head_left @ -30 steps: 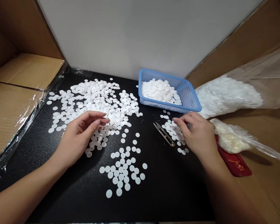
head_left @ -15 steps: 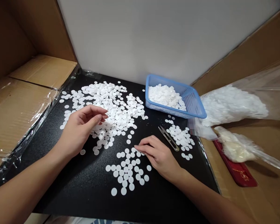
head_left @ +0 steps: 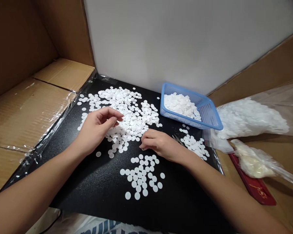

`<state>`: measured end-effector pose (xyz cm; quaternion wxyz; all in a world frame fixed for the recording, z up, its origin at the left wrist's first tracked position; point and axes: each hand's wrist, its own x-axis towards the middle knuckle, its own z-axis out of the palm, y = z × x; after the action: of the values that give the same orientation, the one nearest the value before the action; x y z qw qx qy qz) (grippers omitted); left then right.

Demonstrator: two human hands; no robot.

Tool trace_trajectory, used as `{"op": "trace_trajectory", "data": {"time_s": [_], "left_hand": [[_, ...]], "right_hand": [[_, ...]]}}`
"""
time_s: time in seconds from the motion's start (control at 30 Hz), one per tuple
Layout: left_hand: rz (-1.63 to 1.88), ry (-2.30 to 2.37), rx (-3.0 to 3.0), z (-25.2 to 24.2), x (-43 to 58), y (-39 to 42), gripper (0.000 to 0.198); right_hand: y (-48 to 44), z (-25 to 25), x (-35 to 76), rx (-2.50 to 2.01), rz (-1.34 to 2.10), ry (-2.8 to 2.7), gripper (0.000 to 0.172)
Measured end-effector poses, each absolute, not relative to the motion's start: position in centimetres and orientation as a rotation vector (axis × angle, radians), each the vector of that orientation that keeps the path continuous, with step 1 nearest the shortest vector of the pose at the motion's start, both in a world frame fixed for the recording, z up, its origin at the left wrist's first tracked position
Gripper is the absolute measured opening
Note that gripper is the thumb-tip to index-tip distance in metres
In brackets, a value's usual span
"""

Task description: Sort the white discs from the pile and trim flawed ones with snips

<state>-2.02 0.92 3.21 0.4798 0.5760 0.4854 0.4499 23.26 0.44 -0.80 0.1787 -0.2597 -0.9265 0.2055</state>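
Observation:
My left hand (head_left: 94,131) hovers at the left side of a big heap of white round discs (head_left: 129,120), its fingers curled and the thumb close to the fingertips. Whatever it may hold does not show. Low over the black tabletop (head_left: 88,185), at the heap's near right edge, is my right hand (head_left: 161,144), fingers bent and closed together. Its fingertips point down, so anything between them is hidden. Nearer to me, several loose discs (head_left: 144,178) lie flat in one layer. Thread snips (head_left: 177,139) are partly covered by my right hand and wrist.
A blue plastic basket (head_left: 191,122) at the back holds more discs. Right of the snips lies a smaller disc group (head_left: 195,146). Clear bags (head_left: 251,117) of discs and a red flat object (head_left: 258,191) sit on cardboard at right. Cardboard (head_left: 39,110) borders the left; a wall stands behind.
My right hand has drawn back from the spread discs toward the heap, its fingers curling in, and now covers part of the snips. My left hand stays by the heap. The view has shifted slightly.

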Motion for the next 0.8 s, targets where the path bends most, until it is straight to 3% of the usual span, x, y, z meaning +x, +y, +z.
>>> {"op": "trace_trajectory", "data": {"time_s": [0.23, 0.43, 0.63, 0.8], "left_hand": [[0.961, 1.156, 1.543, 3.5, -2.2, 0.8, 0.012], [0.433, 1.163, 2.046, 2.8, -2.1, 0.3, 0.008], [0.171, 1.145, 2.317, 1.8, -1.6, -0.4, 0.007], [0.158, 1.140, 2.358, 1.4, -1.4, -0.4, 0.011]], "right_hand": [[1.5, 0.4, 22.7, -0.776, 0.749, -2.754, 0.024], [1.9, 0.2, 22.8, -0.845, 0.860, -2.719, 0.021], [0.9, -0.6, 22.5, -0.898, 0.536, -2.678, 0.019], [-1.2, -1.7, 21.6, -0.976, 0.287, -2.536, 0.023]]}}
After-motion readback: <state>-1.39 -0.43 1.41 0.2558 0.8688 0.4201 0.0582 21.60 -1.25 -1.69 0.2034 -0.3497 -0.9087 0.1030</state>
